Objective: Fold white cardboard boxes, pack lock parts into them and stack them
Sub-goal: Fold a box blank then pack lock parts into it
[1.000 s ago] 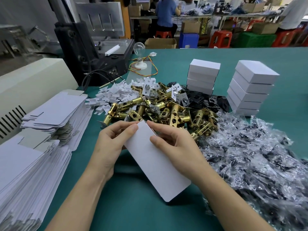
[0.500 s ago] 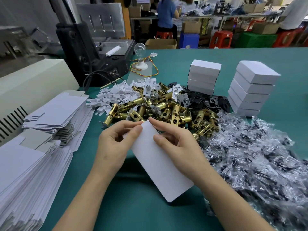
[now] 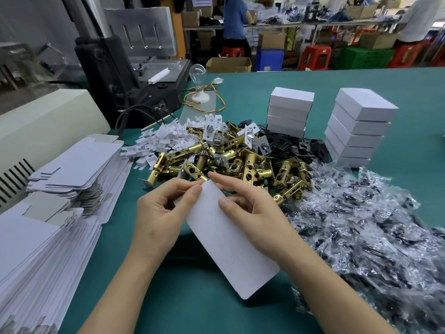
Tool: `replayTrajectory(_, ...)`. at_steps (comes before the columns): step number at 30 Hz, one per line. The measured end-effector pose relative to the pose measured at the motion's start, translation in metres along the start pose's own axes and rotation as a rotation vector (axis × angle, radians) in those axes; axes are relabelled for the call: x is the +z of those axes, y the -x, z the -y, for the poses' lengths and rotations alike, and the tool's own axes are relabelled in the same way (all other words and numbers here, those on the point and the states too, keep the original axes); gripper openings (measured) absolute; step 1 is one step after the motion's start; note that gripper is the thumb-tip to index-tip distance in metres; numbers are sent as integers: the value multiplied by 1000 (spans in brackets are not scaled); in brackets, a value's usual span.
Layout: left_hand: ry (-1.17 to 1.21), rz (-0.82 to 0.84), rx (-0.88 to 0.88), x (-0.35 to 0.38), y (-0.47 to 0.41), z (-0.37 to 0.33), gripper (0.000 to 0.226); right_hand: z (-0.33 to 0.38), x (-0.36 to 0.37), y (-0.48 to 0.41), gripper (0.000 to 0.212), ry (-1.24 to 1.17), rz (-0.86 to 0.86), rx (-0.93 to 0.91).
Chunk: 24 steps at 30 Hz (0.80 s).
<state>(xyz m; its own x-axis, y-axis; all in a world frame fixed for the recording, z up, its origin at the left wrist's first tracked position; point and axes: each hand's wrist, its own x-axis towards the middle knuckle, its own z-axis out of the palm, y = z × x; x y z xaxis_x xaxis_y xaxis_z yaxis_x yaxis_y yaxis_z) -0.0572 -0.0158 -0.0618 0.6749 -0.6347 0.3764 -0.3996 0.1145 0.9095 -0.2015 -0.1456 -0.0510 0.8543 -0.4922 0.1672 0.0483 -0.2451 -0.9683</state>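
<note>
A flat white cardboard box blank (image 3: 226, 244) is held over the green table (image 3: 197, 309), slanting from its far end down toward me. My left hand (image 3: 161, 213) pinches its far left edge with thumb and forefinger. My right hand (image 3: 250, 210) grips its far right edge, fingers spread over the top. Just beyond lies a heap of brass lock latches (image 3: 231, 162). Two stacks of folded white boxes (image 3: 289, 112) (image 3: 358, 128) stand behind the heap.
Piles of flat box blanks (image 3: 43, 242) fill the left side. Small white plastic pieces (image 3: 161, 141), black plates (image 3: 296, 145) and a spread of clear plastic bags with black parts (image 3: 370, 237) ring the latches. A black machine (image 3: 125, 75) and a bulb (image 3: 197, 71) stand at the back.
Both hands have shifted their fingers along the blank's far end, and the blank has tilted slightly. Nothing else on the table moved.
</note>
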Motion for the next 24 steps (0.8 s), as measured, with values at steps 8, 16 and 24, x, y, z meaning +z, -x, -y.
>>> replayTrajectory(8,-4,23,-3,4,4,0,24,-3,-3,-3,37,-46,-30,8)
replayTrajectory(16,-61,59,24,2,4,0,29,-4,1,-2,41,-63,-27,9)
replayTrajectory(24,-88,67,102,6,3,2,30,3,-3,0,39,-322,17,103)
